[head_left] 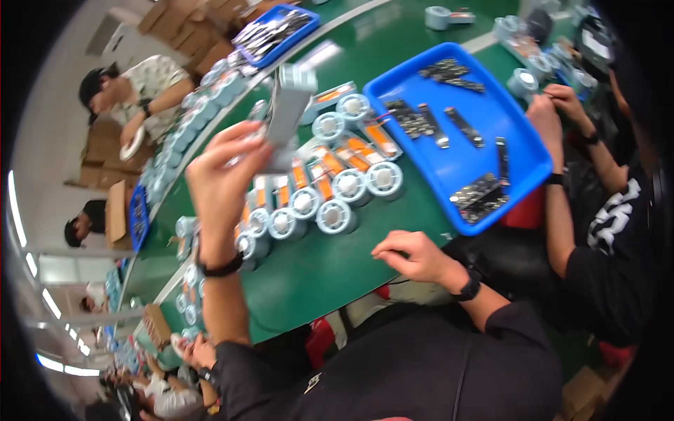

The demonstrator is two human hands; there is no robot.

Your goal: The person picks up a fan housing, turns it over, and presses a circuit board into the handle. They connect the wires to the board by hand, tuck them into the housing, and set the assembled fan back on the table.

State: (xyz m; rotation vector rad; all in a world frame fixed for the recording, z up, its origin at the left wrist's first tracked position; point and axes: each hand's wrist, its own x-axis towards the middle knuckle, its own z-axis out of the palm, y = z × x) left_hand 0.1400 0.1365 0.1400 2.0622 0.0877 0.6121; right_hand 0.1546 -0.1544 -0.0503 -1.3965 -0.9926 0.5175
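Note:
My left hand [232, 165] is raised over the table, its fingers and thumb closed on a grey-blue handheld housing [286, 116]. The housing stands nearly upright, its flat body toward me and its rounded light-blue end at the top; blur hides its details. Beneath and beyond it lie several similar light-blue housings [333, 216] with round heads and orange strips in their handles. My right hand [415, 256] hovers by the near table edge, fingers curled together and thumb against them, with nothing visible in them.
A blue tray [385, 83] of dark circuit boards [463, 126] stands to the right on the green table [309, 270]. A co-worker's hands [551, 112] work beyond it. Another blue tray [312, 27] with metallic parts lies at the far side, near a long row of light-blue housings [186, 130].

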